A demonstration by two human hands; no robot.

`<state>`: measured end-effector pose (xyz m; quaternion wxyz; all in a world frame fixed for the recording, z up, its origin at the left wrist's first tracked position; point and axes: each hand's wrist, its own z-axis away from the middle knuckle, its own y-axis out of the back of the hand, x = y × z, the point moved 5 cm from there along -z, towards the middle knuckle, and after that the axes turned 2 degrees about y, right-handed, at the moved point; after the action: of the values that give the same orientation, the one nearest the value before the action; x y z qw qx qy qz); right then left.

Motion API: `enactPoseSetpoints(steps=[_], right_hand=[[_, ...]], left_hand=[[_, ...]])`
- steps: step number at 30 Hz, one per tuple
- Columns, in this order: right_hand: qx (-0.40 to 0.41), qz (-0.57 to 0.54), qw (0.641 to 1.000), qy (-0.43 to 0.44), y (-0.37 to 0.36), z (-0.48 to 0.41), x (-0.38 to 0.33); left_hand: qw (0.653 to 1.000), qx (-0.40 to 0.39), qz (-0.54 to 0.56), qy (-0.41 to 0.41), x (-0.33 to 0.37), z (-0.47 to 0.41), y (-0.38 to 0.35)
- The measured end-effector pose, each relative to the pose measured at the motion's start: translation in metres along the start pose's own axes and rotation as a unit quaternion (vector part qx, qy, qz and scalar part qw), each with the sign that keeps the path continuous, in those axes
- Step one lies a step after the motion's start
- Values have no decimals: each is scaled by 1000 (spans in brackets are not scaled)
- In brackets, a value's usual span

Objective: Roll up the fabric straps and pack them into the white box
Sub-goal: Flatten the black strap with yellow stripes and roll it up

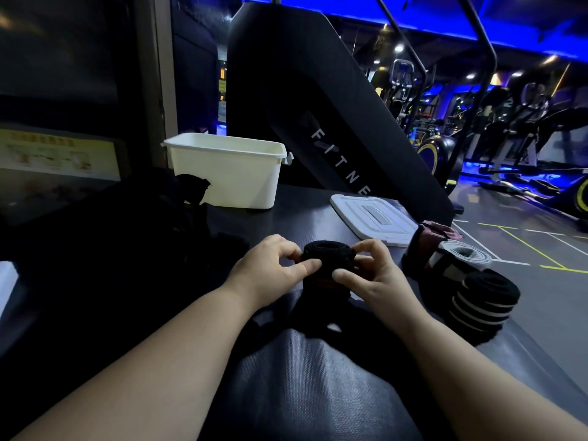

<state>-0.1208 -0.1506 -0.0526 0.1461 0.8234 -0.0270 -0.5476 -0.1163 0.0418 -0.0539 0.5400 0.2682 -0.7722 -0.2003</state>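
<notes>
A black fabric strap [327, 256] is partly wound into a roll at the middle of the dark mat, its loose tail trailing toward me. My left hand [270, 265] pinches the roll's left side and my right hand [369, 268] grips its right side. The white box [226, 173] stands open at the back, beyond the hands. At the right lie rolled straps: a dark red one [429, 237], a white and black one [458, 257], and a black one with white stripes [483, 300].
The box's white lid [372, 218] lies flat right of the box. A heap of dark unrolled straps [178, 205] sits left of the box. A large black fitness machine [318, 106] rises behind the mat. The mat's right edge drops to the gym floor.
</notes>
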Motion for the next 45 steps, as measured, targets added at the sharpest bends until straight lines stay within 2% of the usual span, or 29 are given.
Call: enactPoseSetpoints(steps=[4, 6, 9, 11, 15, 20, 24, 30, 36, 40, 45], right_hand=[[-10, -36, 999, -18, 0, -1, 3], [-15, -51, 998, -23, -1, -2, 5], [-23, -34, 999, -12, -1, -3, 6], [-32, -23, 999, -12, 0, -4, 9], [-43, 0, 999, -10, 1, -3, 11], [-59, 74, 996, -5, 1, -2, 9], [-60, 84, 995, -5, -2, -1, 10], [-71, 64, 995, 13, -2, 0, 5], [-83, 70, 994, 23, -2, 2, 5], [-88, 88, 992, 18, -1, 2, 7], [-81, 100, 992, 2, 1, 2, 10]], left_hand=[[997, -2, 40, -61, 3, 0, -1], [994, 35, 59, -88, 8, 0, 2], [991, 77, 98, -55, 8, 2, 6], [986, 61, 153, -21, 6, 3, 6], [969, -38, 244, -3, 7, 7, -6], [965, -96, 245, -9, 7, 6, -13], [956, -164, 243, -3, 4, 9, -16], [961, -106, 254, 5, 7, 9, -8], [953, -87, 290, 6, 10, 8, -3], [950, -99, 297, 18, 8, 8, -5], [957, -137, 251, 46, 1, 13, -9]])
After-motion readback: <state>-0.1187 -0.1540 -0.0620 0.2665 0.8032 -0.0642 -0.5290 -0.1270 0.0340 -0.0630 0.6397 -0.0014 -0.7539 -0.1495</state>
